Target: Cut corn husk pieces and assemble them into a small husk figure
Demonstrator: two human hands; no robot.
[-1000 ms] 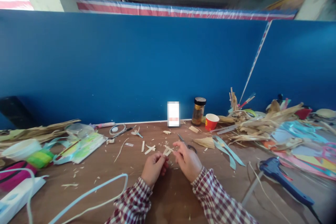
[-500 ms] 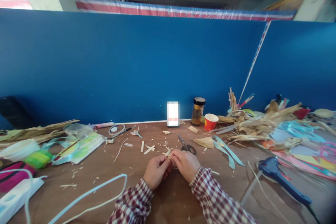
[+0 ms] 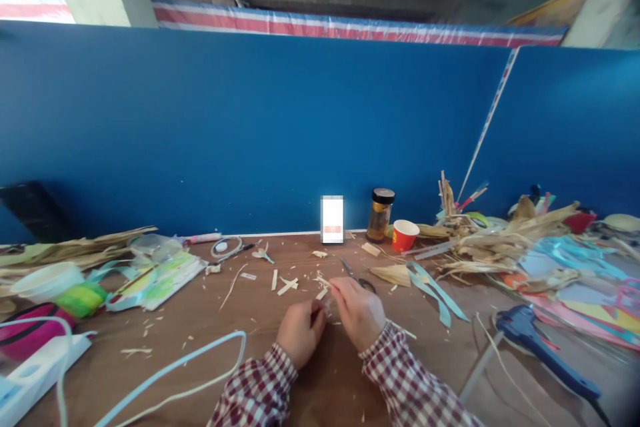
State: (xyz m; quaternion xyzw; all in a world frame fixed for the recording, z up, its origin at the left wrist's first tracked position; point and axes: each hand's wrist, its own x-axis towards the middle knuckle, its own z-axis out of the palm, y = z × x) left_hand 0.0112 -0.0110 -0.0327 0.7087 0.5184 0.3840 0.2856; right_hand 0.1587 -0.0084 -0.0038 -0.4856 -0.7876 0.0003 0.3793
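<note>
Two hands: the left hand (image 3: 301,331) and right hand (image 3: 361,311) meet low in the middle of the worktop (image 3: 240,340), both in checked sleeves.
Left hand: curled closed, pinching the near end of a small pale husk strip (image 3: 323,290).
Right hand: fingers pinched together on the far end of the same strip, just above the left.
Strip position: held between the fingertips, just above the worktop, near the scissors (image 3: 359,277).
Handling: judged very light, thin and dry; it likely bends easily and may split or tear along its grain if pulled hard.
Where to hold: best pinched at the ends with fingertips, flat faces between the pads, with gentle pressure.
Nearby: loose husk scraps (image 3: 286,285) lie scattered ahead of the hands; a red cup (image 3: 404,235) and a jar (image 3: 380,215) stand by the blue wall; a blue glue gun (image 3: 543,349) lies well to the right.
</note>
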